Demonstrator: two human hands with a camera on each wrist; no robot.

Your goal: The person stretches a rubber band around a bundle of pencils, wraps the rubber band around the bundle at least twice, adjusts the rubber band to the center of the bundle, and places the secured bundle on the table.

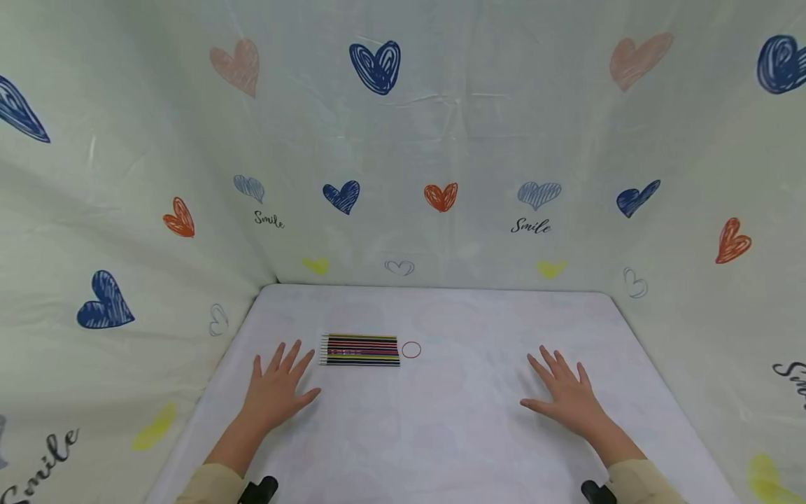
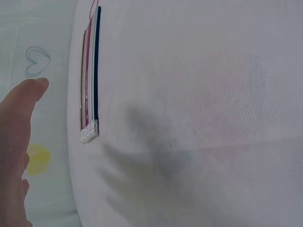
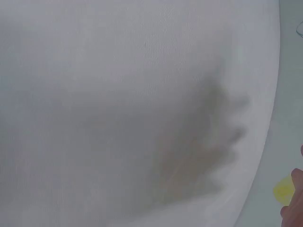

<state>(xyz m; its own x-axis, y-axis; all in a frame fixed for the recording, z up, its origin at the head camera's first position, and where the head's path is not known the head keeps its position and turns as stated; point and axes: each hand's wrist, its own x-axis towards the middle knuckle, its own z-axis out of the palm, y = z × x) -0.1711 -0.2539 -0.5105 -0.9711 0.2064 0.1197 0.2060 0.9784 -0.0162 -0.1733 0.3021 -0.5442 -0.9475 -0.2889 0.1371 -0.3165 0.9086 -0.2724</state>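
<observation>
A row of slim pencils (image 1: 363, 358) in black, red, yellow and other colours lies flat on the white table, their pale ends to the left. Just right of them is a thin red ring (image 1: 411, 349) that looks like a rubber band. My left hand (image 1: 276, 394), fingers spread and holding nothing, is left of the pencils and apart from them. Over the right part of the table, my right hand (image 1: 567, 399) also has its fingers spread and holds nothing. The left wrist view shows the pencils (image 2: 90, 75) beyond the hand's shadow; the right wrist view shows only a few fingertips (image 3: 296, 198).
The white table (image 1: 453, 434) has rounded back corners. A pale curtain (image 1: 403, 140) printed with hearts and the word Smile stands behind it and on both sides. Black wrist devices (image 1: 259, 490) sit at the cuffs.
</observation>
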